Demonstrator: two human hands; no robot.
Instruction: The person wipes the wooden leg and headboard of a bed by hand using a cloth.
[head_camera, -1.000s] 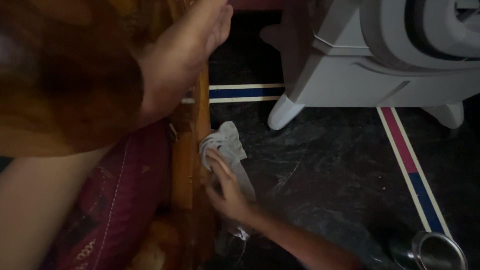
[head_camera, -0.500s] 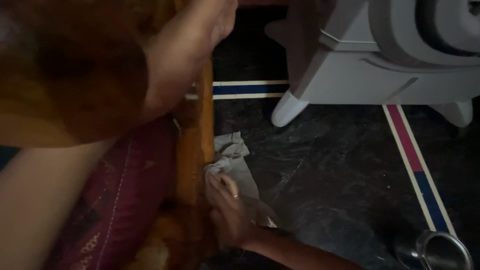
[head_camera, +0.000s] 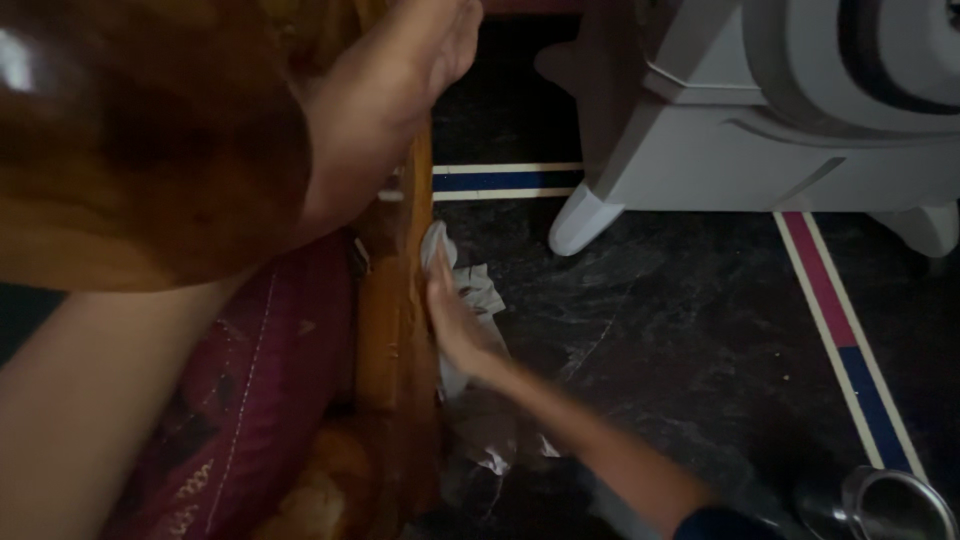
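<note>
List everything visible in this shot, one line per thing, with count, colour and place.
cloth: one, pale grey, pressed against the outer side of the wooden frame, its tail trailing on the floor
wooden frame: one, orange-brown, upright left of centre
cushion: one, dark red with light stitching, lower left, inside the frame
floor: dark marbled, with cream-edged blue and pink stripes
appliance: one, pale grey plastic, with feet, upper right
metal vessel: one, silvery, bottom right corner
left hand: resting on top of the wooden frame, upper centre
right hand: flat on the cloth, pushing it against the frame
</note>
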